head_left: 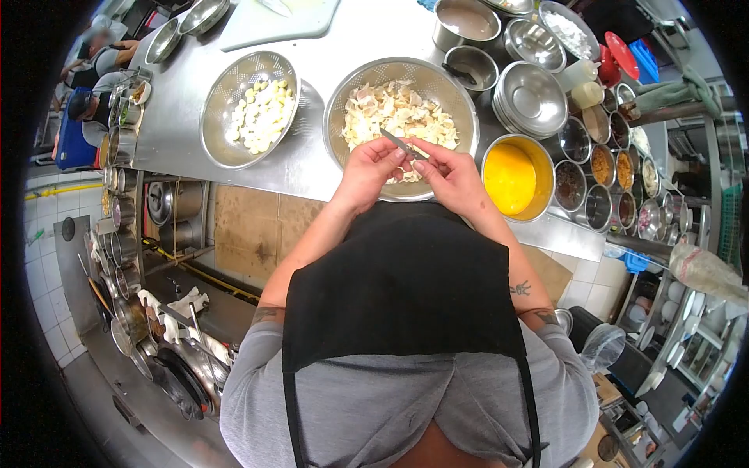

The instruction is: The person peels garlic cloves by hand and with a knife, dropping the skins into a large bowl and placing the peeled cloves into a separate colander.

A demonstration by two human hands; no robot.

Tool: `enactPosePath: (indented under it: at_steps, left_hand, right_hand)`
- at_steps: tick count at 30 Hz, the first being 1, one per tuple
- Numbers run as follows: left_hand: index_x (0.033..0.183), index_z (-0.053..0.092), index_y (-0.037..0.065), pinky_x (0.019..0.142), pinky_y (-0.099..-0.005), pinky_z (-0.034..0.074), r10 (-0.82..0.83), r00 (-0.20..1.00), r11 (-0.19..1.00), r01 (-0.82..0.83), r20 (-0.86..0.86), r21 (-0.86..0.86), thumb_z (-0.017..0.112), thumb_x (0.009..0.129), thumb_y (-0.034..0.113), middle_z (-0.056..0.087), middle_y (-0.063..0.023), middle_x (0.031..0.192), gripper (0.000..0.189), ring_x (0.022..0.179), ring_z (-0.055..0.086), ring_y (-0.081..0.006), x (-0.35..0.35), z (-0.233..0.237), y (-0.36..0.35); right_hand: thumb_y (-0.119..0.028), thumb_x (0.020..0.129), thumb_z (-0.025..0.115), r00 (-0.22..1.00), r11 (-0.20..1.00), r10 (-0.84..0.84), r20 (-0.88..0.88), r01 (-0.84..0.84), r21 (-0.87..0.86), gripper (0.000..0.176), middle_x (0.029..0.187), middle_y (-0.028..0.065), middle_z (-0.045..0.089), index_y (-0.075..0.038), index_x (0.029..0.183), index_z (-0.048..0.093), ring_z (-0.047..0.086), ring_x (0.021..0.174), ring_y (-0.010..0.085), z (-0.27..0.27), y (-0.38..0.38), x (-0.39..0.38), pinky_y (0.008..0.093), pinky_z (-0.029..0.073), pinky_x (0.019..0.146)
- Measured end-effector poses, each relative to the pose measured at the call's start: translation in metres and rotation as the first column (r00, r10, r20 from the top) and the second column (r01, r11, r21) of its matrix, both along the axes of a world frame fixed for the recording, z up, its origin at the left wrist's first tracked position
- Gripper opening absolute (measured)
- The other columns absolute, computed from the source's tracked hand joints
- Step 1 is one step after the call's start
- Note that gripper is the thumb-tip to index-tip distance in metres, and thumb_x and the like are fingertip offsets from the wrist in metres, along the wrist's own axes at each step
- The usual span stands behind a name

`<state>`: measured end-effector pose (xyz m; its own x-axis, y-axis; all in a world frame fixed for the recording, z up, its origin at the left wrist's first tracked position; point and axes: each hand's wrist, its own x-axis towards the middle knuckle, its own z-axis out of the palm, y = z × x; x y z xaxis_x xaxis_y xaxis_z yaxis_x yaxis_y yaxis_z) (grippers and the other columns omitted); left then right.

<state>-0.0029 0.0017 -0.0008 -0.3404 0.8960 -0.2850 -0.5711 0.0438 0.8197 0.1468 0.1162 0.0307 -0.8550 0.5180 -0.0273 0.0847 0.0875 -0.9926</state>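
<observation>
Both hands meet over the near side of a large perforated metal bowl (337,117), which holds many pale peels and pieces (413,109). A small knife (392,139) points up and left between the hands; its handle end is at my right hand (449,173), whose fingers are closed round it. My left hand (373,170) has its fingertips pinched together beside the blade, on something small that I cannot make out. Left of this bowl, a second perforated bowl (221,101) contains whole pale peeled pieces (261,115).
A pot of yellow liquid (511,178) stands just right of my right hand. Stacked metal bowls (532,99) and several containers crowd the right side. A cutting board (273,27) lies at the back. People (101,58) are at the far upper left.
</observation>
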Motion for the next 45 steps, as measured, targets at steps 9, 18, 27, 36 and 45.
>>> enactPosePath:
  at_steps: [9, 18, 27, 36, 45]
  left_hand:
    - [0.104, 0.064, 0.000, 0.068, -0.0243, 0.049, -0.033, 0.990, 0.999, 0.032, -0.135, -0.004, 0.057, 0.094, 0.005, 0.068, -0.0059, 0.091, 0.013, 0.080, 0.062, -0.0105, 0.001, -0.001, -0.001]
    - [0.093, 0.058, 0.001, 0.064, -0.0240, 0.050, 0.003, 0.960, 1.000, -0.002, -0.281, 0.003, 0.060, 0.091, 0.000, 0.067, -0.0078, 0.089, 0.003, 0.074, 0.061, -0.0101, 0.004, -0.002, -0.002]
    - [0.107, 0.059, -0.001, 0.069, -0.0245, 0.052, 0.084, 0.996, 0.996, -0.084, -0.034, 0.002, 0.059, 0.092, 0.001, 0.067, -0.0090, 0.090, 0.016, 0.078, 0.064, -0.0130, 0.011, 0.004, 0.000]
    - [0.109, 0.060, -0.002, 0.074, -0.0260, 0.054, 0.030, 0.998, 0.999, -0.028, 0.063, -0.042, 0.066, 0.086, -0.001, 0.069, -0.0122, 0.098, 0.023, 0.086, 0.066, -0.0157, 0.006, 0.008, -0.004]
    - [0.110, 0.060, -0.002, 0.075, -0.0278, 0.055, 0.013, 1.000, 1.000, -0.013, 0.011, -0.014, 0.066, 0.085, -0.002, 0.068, -0.0124, 0.100, 0.026, 0.087, 0.067, -0.0166, 0.006, 0.007, -0.003]
  right_hand:
    - [-0.004, 0.090, 0.063, 1.000, 0.984, 0.022, -0.018, -0.024, -0.174, 0.032, 0.096, 0.0089, 0.072, 0.001, 0.122, 0.061, 0.064, 0.082, 0.0084, -0.012, 0.001, 0.001, 0.0224, 0.050, 0.071]
    - [-0.005, 0.090, 0.065, 0.999, 0.952, 0.036, -0.027, -0.042, -0.303, 0.026, 0.093, 0.0070, 0.071, 0.002, 0.114, 0.065, 0.061, 0.075, 0.0069, -0.025, 0.006, 0.003, 0.0207, 0.049, 0.064]
    - [-0.008, 0.091, 0.065, 0.999, 0.930, 0.013, -0.029, -0.023, -0.366, 0.019, 0.085, 0.0040, 0.069, 0.003, 0.106, 0.068, 0.057, 0.068, 0.0057, -0.022, 0.008, 0.005, 0.0203, 0.046, 0.059]
    - [-0.008, 0.091, 0.064, 0.999, 0.948, 0.029, -0.026, -0.035, -0.316, 0.017, 0.081, 0.0026, 0.068, 0.002, 0.104, 0.069, 0.055, 0.066, 0.0053, -0.017, 0.009, 0.005, 0.0196, 0.045, 0.058]
    - [-0.008, 0.094, 0.061, 0.996, 0.912, -0.058, -0.071, 0.025, -0.410, 0.021, 0.075, -0.0003, 0.062, 0.002, 0.111, 0.065, 0.053, 0.065, 0.0047, -0.011, 0.011, 0.003, 0.0190, 0.042, 0.058]
